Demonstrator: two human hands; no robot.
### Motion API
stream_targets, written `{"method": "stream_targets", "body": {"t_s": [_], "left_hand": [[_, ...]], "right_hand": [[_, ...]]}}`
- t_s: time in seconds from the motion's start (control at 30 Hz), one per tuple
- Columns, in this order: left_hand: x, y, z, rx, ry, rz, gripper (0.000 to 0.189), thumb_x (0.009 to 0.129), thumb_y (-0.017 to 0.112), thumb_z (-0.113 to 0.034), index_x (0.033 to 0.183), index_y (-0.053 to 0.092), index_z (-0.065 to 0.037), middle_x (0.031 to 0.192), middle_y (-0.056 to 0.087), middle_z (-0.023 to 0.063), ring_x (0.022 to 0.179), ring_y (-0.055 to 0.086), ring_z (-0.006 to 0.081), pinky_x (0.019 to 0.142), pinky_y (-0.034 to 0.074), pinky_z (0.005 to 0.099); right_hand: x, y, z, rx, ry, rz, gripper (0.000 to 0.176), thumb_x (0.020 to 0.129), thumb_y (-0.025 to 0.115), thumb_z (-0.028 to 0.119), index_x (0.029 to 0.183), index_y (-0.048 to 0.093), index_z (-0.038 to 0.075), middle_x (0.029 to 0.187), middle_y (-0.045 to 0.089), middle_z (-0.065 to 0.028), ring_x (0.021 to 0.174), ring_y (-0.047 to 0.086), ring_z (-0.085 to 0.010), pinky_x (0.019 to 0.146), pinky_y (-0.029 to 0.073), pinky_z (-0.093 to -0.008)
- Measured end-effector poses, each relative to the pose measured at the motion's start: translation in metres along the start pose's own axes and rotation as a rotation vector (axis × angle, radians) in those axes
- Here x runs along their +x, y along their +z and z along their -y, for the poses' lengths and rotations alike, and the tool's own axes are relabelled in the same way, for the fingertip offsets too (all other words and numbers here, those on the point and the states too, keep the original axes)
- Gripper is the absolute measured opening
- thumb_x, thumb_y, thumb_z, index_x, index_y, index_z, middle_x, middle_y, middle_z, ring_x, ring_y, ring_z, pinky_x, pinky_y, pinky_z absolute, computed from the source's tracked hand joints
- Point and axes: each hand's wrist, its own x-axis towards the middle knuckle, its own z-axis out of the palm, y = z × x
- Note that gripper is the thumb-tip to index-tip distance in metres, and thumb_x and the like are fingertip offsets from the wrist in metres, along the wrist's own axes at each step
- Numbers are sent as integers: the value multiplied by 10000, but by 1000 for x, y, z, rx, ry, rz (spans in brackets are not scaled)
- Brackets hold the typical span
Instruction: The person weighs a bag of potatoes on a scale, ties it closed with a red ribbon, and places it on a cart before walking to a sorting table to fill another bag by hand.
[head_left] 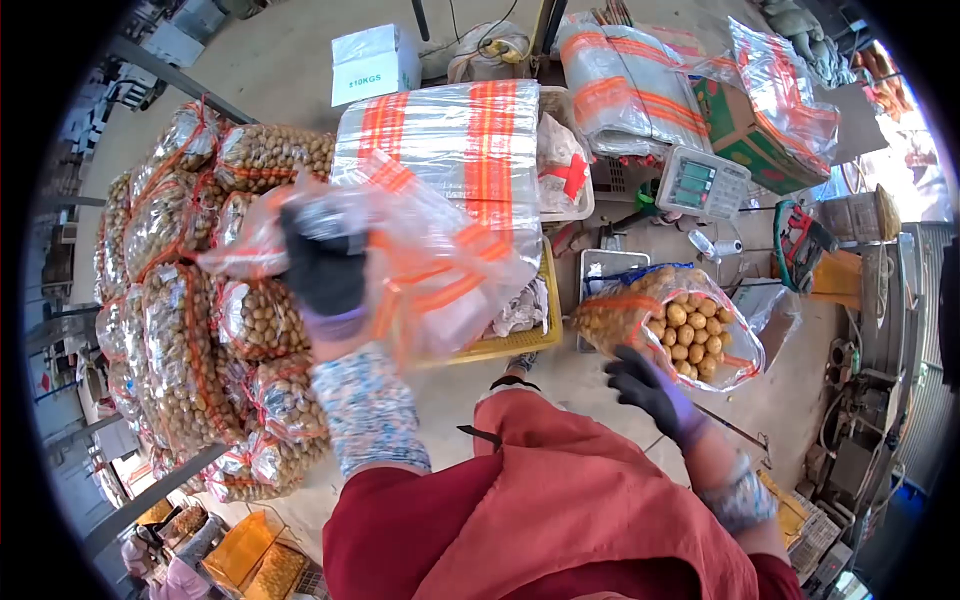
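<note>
**Empty bag up in the left, loaded bag by the right**

The fingers of the left hand [322, 268], in a black glove, are closed on an empty striped bag [440, 270], clear plastic with orange bands, which I hold up in front of me over the yellow crate [520, 345]. The fingers of the right hand [648, 392] are spread and grip nothing. They hang just below a filled bag [690, 325] of small round brown fruit that lies open-mouthed on the floor beside a metal tray [605, 265]. I cannot tell whether they touch it.

As I judge it, the thin film will cling to itself, so I would pinch one layer at the mouth and shake it open before using the free hand. The loaded bag wants a hand under its belly, since its mouth gapes and fruit could roll out.

Behind the crate lies a bundle of folded bags [445, 140]. To my left are stacked packed bags [190, 330], tied in orange.

A white box [373, 62] reads "10KGS". The weighing scale [703, 182] shows a display, but its digits are too small to read.
</note>
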Motion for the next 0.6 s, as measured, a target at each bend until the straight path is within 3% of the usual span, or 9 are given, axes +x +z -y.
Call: {"method": "stream_targets", "body": {"t_s": [0.07,0.1,0.2,0.27,0.33,0.4,0.47,0.53,0.6], "left_hand": [[-10,53,57,247,-108,-174,205,1001,462,-265,859,543,-142,702,475,-32,594,411,111,583,396,296],[-26,77,78,474,-101,-170,152,991,486,-231,967,563,-102,804,517,-25,680,481,94,605,425,274],[-55,139,108,728,-580,-148,306,901,634,-208,1119,615,7,851,625,27,749,602,112,706,514,268],[-89,163,131,711,-717,-41,207,904,630,-165,994,655,20,863,669,45,786,629,125,719,516,271],[-129,181,146,762,-745,140,229,896,641,-134,1076,623,6,946,666,52,826,631,127,761,520,285],[-164,190,149,816,-647,221,286,873,659,-102,1131,588,0,999,648,56,874,618,125,796,506,282],[-210,175,142,1303,-508,-115,429,807,727,-142,1170,558,10,1096,611,89,1006,574,154,903,453,298],[-248,128,134,1701,-55,-234,680,751,781,-286,1249,467,54,1211,541,176,1053,572,224,885,469,318],[-278,97,140,1527,-142,-436,857,757,781,-296,1357,306,88,1264,490,203,1076,558,248,857,480,321]], "right_hand": [[24,26,4,-34,-55,9,702,853,676,235,1419,310,37,1318,476,-150,1132,510,-209,926,436,-315],[31,44,18,-111,-90,1,730,834,696,245,1415,311,29,1326,470,-165,1167,503,-233,950,430,-326],[49,66,20,-718,-1005,-479,716,812,703,218,1395,336,25,1261,509,-172,1092,558,-272,883,490,-373],[70,63,1,974,-402,166,621,870,625,191,1388,337,4,1207,546,-161,996,603,-249,803,523,-354],[75,44,-4,352,-391,66,362,927,507,113,1268,485,-7,1109,599,-112,849,635,-186,726,531,-276],[68,28,-41,624,-324,94,300,927,478,45,1218,533,-1,1109,603,-100,897,620,-163,758,524,-285],[37,23,-55,-222,-854,-75,316,919,474,9,1232,519,-3,1132,599,-101,976,601,-170,812,512,-296],[20,21,-68,98,-701,72,356,921,484,29,1276,490,9,1160,593,-111,1072,578,-205,887,493,-328],[20,19,-99,348,-533,195,382,935,491,59,1315,459,28,1174,583,-113,1083,576,-214,910,491,-344]]}}
